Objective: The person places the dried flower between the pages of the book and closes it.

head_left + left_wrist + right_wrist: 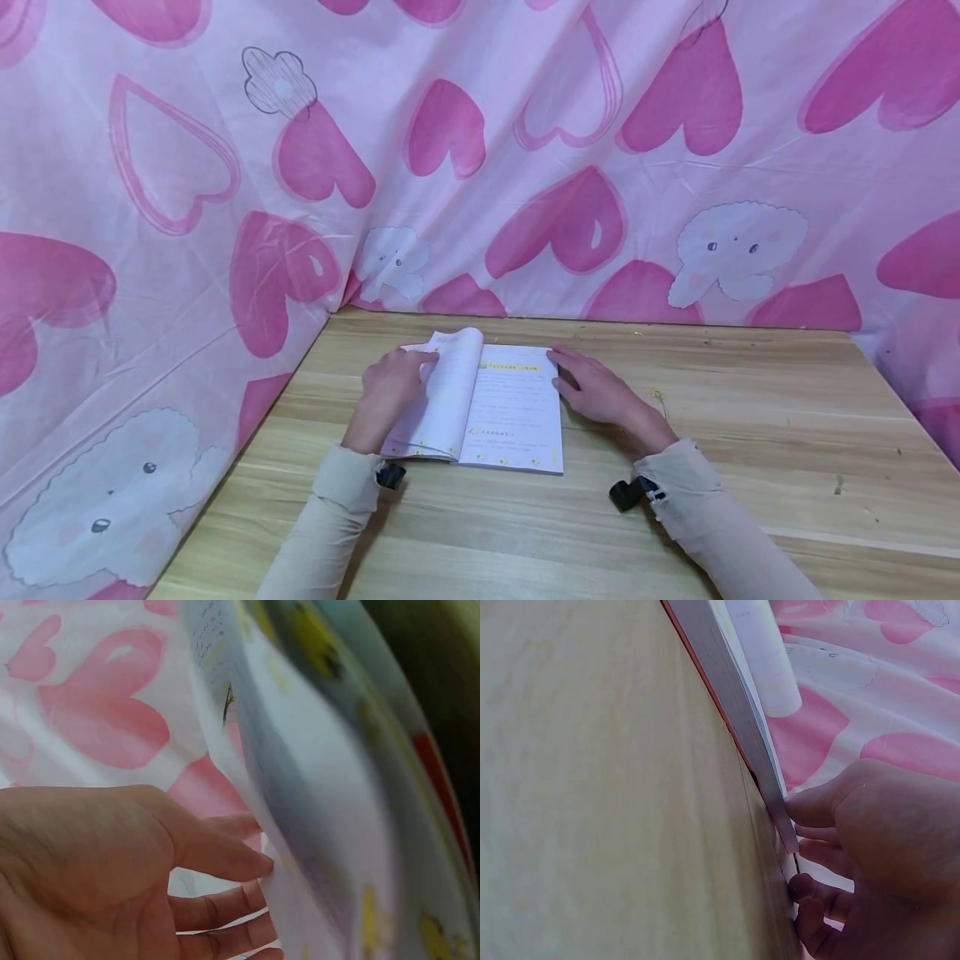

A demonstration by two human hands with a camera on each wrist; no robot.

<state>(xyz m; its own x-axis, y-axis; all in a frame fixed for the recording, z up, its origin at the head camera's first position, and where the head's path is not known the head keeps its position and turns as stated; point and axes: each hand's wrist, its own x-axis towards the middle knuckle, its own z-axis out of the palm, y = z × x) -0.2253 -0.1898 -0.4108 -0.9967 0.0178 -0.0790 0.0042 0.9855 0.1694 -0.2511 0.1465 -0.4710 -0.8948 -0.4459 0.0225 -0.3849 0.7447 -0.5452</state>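
Observation:
An open book (517, 408) lies on the wooden table, its pages white with small print and yellow decorations. Its left-hand leaves (450, 392) stand raised and curl over at the top near the spine. My left hand (393, 383) pinches the outer edge of these leaves. In the left wrist view the thumb of this hand (112, 862) is at the page edge (277, 900), with the other fingers partly hidden behind it. My right hand (596, 387) touches the book's right edge near the upper corner. In the right wrist view its thumb (814, 806) meets the page block (742, 712).
The wooden table (750, 433) extends to both sides of the book. A pink cloth with hearts (555, 225) hangs behind the table and along its left side. Black wrist cameras (626, 494) sit at both beige sleeves (330, 508).

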